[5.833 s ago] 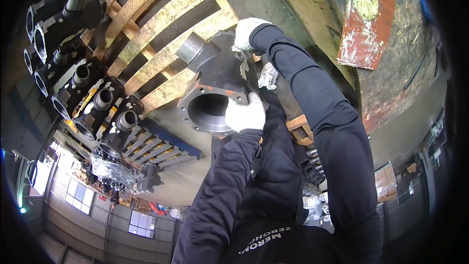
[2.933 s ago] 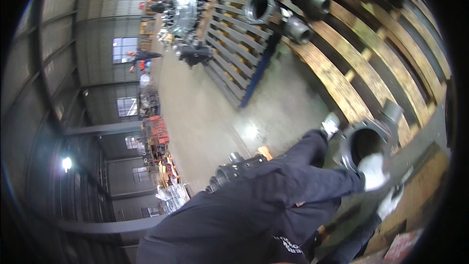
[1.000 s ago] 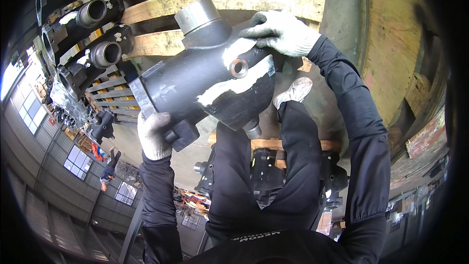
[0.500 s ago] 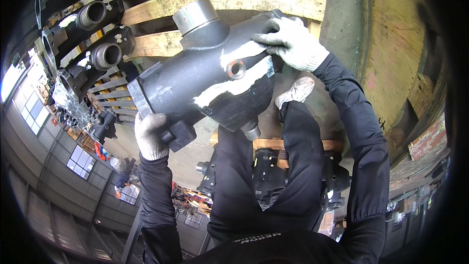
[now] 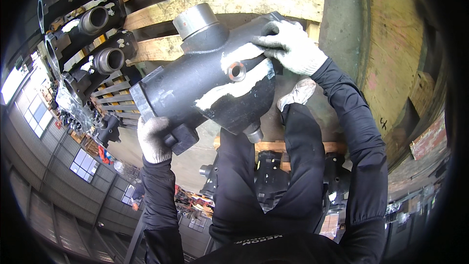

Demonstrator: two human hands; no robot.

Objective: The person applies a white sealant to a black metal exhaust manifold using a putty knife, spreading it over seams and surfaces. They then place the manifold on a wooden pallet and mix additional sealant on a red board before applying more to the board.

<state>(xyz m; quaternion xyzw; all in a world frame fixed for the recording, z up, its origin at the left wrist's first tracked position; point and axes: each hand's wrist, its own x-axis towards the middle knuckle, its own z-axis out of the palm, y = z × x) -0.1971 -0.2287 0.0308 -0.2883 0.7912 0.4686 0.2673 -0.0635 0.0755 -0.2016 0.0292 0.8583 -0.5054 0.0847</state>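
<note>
casting: large black metal housing (image 5: 205, 88) with a grey round neck at its top and white paint smears around a small round hole, held up in the air in front of the person, above a wooden pallet (image 5: 224, 5).
left hand: gloved left hand (image 5: 154, 139) clenched on the casting's lower left corner, by a square lug.
right hand: gloved right hand (image 5: 290, 46) gripping the casting's upper right edge.
nearby: similar black castings (image 5: 93, 34) lie in a row on pallets at upper left; dark trousers and a light shoe (image 5: 295, 93) show below the casting.
</note>
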